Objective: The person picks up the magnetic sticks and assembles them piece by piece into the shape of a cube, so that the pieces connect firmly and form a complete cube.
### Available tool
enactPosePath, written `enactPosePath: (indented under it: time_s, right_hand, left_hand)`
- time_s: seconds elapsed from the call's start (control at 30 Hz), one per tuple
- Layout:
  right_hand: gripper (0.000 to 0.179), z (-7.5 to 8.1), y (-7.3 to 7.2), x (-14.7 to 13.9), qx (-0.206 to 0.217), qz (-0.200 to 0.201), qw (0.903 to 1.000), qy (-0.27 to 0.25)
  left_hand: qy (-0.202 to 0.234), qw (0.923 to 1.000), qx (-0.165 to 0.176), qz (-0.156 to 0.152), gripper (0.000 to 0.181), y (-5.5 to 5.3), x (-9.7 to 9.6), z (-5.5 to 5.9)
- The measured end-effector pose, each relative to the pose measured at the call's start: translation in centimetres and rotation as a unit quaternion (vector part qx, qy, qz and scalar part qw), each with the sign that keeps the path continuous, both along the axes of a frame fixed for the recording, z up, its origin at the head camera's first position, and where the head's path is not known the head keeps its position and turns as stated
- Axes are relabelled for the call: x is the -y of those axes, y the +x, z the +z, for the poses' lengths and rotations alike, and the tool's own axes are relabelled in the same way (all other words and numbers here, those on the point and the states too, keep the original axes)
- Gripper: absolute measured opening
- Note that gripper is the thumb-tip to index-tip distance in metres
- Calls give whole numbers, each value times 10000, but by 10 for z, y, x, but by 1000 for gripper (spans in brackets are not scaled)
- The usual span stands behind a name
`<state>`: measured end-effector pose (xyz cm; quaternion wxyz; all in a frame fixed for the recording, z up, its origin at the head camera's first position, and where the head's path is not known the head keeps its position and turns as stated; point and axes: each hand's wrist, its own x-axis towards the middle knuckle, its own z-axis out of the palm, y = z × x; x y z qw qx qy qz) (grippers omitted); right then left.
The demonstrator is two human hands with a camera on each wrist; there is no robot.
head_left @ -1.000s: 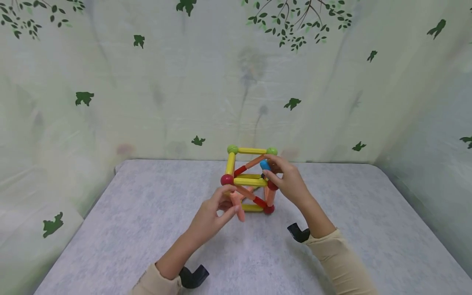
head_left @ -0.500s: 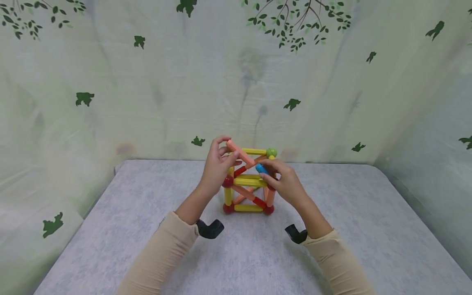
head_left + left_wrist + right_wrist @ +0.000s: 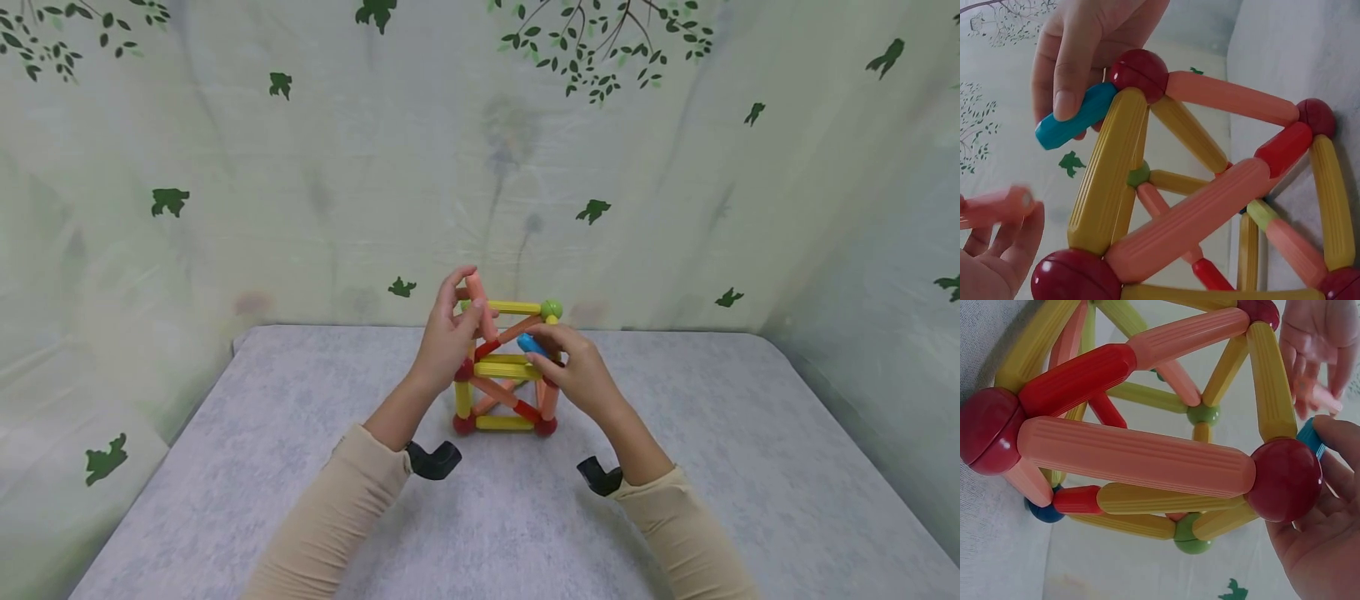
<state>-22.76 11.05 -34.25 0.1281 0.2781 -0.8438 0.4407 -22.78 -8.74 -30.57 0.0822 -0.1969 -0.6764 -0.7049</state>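
A frame of magnetic sticks and balls (image 3: 508,371) stands on the table, built of yellow, pink and red sticks with red, green and blue balls. My left hand (image 3: 442,342) pinches a loose pink stick (image 3: 480,307), nearly upright at the frame's upper left in the head view. With thumb and fingers my right hand (image 3: 581,367) pinches a short blue stick (image 3: 1075,117) at the upper right. One end of the blue stick lies right at a red ball (image 3: 1139,75); its other end points up and left. In the right wrist view, that red ball (image 3: 1285,480) partly hides the blue stick.
A grey mottled table (image 3: 262,483) lies under the frame. Pale cloth with printed leaves (image 3: 322,208) hangs behind and at both sides. A black curved mount (image 3: 435,461) sits at the left wrist, another black mount (image 3: 600,476) at the right.
My left hand has risen from the frame's lower front to its upper left with the pink stick, which has turned more upright. The blue stick has tipped leftward in my right hand.
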Motion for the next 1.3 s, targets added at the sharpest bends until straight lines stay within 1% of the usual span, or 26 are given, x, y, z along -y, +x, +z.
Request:
enactPosePath:
  time_s: [0.1, 0.13, 0.2, 0.27, 0.37, 0.43, 0.5, 0.63, 0.7, 0.77, 0.83, 0.9, 1.0, 1.1, 1.2, 1.23, 1.3]
  right_hand:
    - [31, -1, 1, 0, -59, -38, 10000, 28]
    - [31, -1, 1, 0, -71, -34, 10000, 11]
    - [30, -1, 1, -1, -107, -9, 9999, -29]
    - [30, -1, 1, -1, -122, 4, 9999, -59]
    - [30, -1, 1, -2, -139, 31, 9999, -97]
    - [30, -2, 1, -2, -119, 56, 9998, -123]
    - [30, -1, 1, -2, -102, 62, 9998, -133]
    - [30, -1, 1, -2, -70, 58, 9999, -106]
    - [29, -1, 1, -2, -86, 76, 9999, -60]
    - [29, -1, 1, -1, -81, 108, 9999, -29]
    - [29, -1, 1, -1, -54, 138, 9999, -39]
    - [30, 0, 0, 1, 9, 143, 9999, -73]
    - [32, 3, -3, 4, 142, 179, 9996, -162]
    - [36, 7, -7, 9, 223, 246, 9993, -196]
    - [41, 10, -13, 13, 302, 385, 9986, -208]
    - [42, 11, -15, 14, 357, 428, 9982, -214]
    - [43, 12, -19, 15, 465, 514, 9974, -219]
  left_hand:
    - [-312, 9994, 101, 138, 49, 2, 5, 2]
    - [-328, 9993, 108, 172, 48, 0, 6, 0]
    - [-287, 9990, 198, 284, 46, -6, 9, -6]
    - [-163, 9985, 348, 379, 42, -8, 11, -9]
    - [-5, 9973, 602, 419, 36, -9, 14, -12]
    - [100, 9965, 751, 348, 34, -9, 15, -13]
    - [109, 9960, 841, 293, 34, -9, 15, -13]
    - [51, 9956, 919, 157, 40, -9, 10, -11]
    - [62, 9952, 966, 119, 40, -10, 7, -10]
    - [170, 9951, 976, 56, 39, -11, 4, -9]
    - [265, 9953, 935, 24, 36, -12, 1, -9]
    - [394, 9959, 808, -44, 37, -13, -1, -8]
    - [537, 9970, 550, -110, 44, -13, -2, -7]
    - [560, 9979, 330, -52, 51, -13, -2, -8]
    - [402, 9989, 204, 120, 51, -13, -1, -9]
    - [273, 9993, 168, 200, 50, -14, 0, -10]
    - [-159, 9991, 36, 402, 48, -16, 2, -11]
